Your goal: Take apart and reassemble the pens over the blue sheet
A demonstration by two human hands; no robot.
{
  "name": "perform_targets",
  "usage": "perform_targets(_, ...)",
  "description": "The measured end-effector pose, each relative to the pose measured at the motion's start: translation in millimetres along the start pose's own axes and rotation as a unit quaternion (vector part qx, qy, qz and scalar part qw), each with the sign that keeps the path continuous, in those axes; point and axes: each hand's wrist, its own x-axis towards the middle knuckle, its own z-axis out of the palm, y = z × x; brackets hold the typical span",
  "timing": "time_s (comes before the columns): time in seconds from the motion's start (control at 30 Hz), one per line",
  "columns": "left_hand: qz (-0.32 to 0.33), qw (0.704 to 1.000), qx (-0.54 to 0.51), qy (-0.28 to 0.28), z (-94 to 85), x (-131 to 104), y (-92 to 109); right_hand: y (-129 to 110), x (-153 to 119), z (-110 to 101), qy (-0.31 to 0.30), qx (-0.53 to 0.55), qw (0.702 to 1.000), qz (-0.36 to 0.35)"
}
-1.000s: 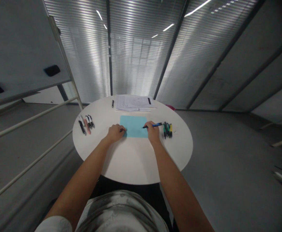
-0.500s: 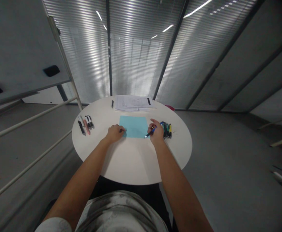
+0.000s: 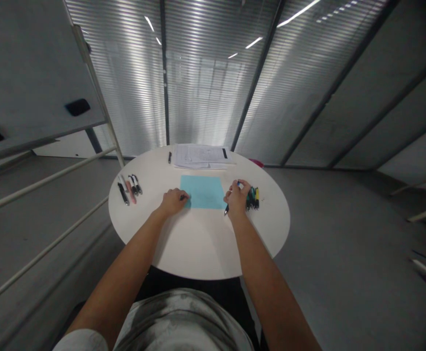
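A light-blue sheet of paper (image 3: 203, 191) lies on the round white table in front of me. My left hand (image 3: 174, 201) rests at its left edge, fingers closed around a small dark object (image 3: 183, 197) whose kind I cannot make out. Just past the sheet's right edge, my right hand (image 3: 237, 197) grips a pen (image 3: 226, 210). The pen's dark end points down toward the table, and a bit of blue shows above the fingers. Close on the right of that hand lie several pens (image 3: 253, 199) with green and yellow parts, partly covered by the hand.
Several pens and markers (image 3: 128, 189) lie at the table's left. A stack of printed papers (image 3: 200, 156) sits at the far edge, with a dark pen (image 3: 169, 157) beside it. A whiteboard on a white frame (image 3: 99, 97) stands to the left, and blinds (image 3: 205, 87) hang behind glass.
My right hand has shifted slightly right and turned, so the pen stands steeper and its lower end has moved right, off the paper's corner. The left hand has stayed put.
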Motion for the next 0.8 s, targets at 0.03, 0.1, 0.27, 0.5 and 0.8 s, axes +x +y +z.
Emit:
perform_targets(0.03, 0.000, 1.000, 0.000, -0.001, -0.1, 0.1, 0.2, -1.1, -1.0, 0.2, -0.008, -0.005, 1.000, -0.009)
perform_targets(0.1, -0.002, 1.000, 0.000, -0.002, 0.1, 0.3, 0.2, -3.0, -2.4, 0.4, -0.025, -0.015, 0.999, -0.017)
perform_targets(0.27, -0.002, 1.000, 0.007, -0.001, 1.6, 1.4, -1.6, -3.3, -2.6, -0.5, -0.050, -0.019, 0.998, -0.025)
perform_targets(0.5, 0.001, 1.000, 0.010, 0.004, 2.2, 0.7, -2.5, -0.9, 2.0, -4.8, -0.045, 0.002, 0.998, 0.051)
perform_targets(0.8, -0.001, 1.000, 0.003, -0.004, -0.1, -0.3, 0.0, 9.7, 14.2, -15.8, -0.033, -0.248, 0.968, -0.034)
